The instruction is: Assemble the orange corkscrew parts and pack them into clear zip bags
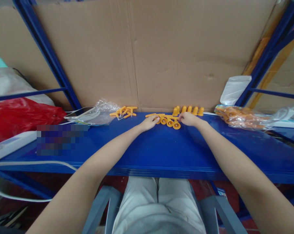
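On the blue table a short row of orange funnel-shaped pieces lies with round hollow ends facing me and T-shaped handles behind. My left hand is at the row's left end, fingers closed against the leftmost piece. At the right end my right hand has its fingers curled together by the last piece; what they hold, if anything, is hidden. Just behind that hand several orange cups stand upside down along the cardboard. Farther left is a small pile of orange T-shaped handles with little chains.
A clear plastic bag lies left of the handles, and a red bag is farther left. To the right sits a clear bag of orange pieces. Cardboard backs the table between blue metal posts. A white cable runs along the left edge.
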Tool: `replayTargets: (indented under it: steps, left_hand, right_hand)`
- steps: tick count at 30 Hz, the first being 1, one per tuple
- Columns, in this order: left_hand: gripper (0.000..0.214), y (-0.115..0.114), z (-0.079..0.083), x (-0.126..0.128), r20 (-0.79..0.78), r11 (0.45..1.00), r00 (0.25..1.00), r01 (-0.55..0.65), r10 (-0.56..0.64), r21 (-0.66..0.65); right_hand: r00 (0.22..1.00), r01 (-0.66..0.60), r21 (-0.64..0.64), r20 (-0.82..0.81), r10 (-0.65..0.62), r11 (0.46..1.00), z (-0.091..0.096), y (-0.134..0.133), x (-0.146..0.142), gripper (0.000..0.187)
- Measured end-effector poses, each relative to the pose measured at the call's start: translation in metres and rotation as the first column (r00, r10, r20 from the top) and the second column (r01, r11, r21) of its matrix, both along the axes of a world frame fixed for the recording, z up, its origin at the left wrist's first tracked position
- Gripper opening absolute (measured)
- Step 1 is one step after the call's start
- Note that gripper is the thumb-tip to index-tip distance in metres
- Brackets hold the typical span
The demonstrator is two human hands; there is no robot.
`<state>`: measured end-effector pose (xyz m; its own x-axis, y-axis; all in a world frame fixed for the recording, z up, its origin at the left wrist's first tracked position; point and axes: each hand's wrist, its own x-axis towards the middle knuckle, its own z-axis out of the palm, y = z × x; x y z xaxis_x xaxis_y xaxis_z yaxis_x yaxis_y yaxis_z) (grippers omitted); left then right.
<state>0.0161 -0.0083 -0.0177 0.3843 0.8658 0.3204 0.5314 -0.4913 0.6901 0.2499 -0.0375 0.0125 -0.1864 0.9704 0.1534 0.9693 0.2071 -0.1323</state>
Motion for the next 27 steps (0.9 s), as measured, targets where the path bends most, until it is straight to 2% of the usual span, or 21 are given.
replayTargets:
  steps: [4, 8, 11, 13, 15, 18, 21, 24, 27]
  left_hand:
    - [0.021, 0.000, 0.003, 0.008, -0.048, 0.998, 0.997, 0.065, -0.064, 0.016]
    - [0.017, 0.000, 0.010, 0.016, -0.015, 0.990, 0.990, 0.140, -0.140, -0.012]
    - [0.019, 0.005, 0.017, 0.015, 0.010, 0.991, 0.991, 0.135, -0.135, -0.012]
    - [0.022, 0.013, 0.022, 0.009, -0.006, 0.997, 0.998, 0.057, -0.057, 0.050]
    - [0.024, 0.025, 0.027, -0.003, -0.057, 0.987, 0.994, -0.084, 0.092, 0.134]
    - [0.031, 0.045, 0.035, -0.028, -0.147, 0.934, 0.936, -0.287, 0.320, 0.212]
    - [0.038, 0.062, 0.041, -0.055, -0.208, 0.868, 0.856, -0.412, 0.473, 0.278]
    - [0.044, 0.076, 0.046, -0.078, -0.279, 0.826, 0.784, -0.479, 0.555, 0.298]
    - [0.048, 0.086, 0.049, -0.091, -0.349, 0.831, 0.756, -0.481, 0.554, 0.278]
  right_hand:
    - [0.999, 0.034, -0.010, -0.021, -0.035, 0.999, 0.005, -0.001, 0.003, 0.032]
    - [0.980, 0.176, 0.066, 0.078, -0.181, 0.982, 0.010, -0.008, 0.003, 0.034]
    - [0.962, 0.251, 0.107, 0.083, -0.260, 0.962, 0.011, -0.013, 0.003, 0.037]
    - [0.958, 0.276, 0.105, 0.052, -0.282, 0.955, 0.011, -0.014, 0.004, 0.038]
    - [0.954, 0.293, 0.101, 0.028, -0.297, 0.951, 0.010, -0.014, 0.005, 0.038]
    - [0.946, 0.320, 0.115, 0.019, -0.324, 0.940, 0.008, -0.012, 0.009, 0.038]
    - [0.943, 0.326, 0.124, 0.031, -0.332, 0.937, 0.005, -0.010, 0.014, 0.038]
    - [0.945, 0.317, 0.117, 0.041, -0.324, 0.941, 0.002, -0.007, 0.017, 0.037]
    - [0.945, 0.316, 0.096, 0.062, -0.322, 0.944, -0.001, -0.005, 0.020, 0.037]
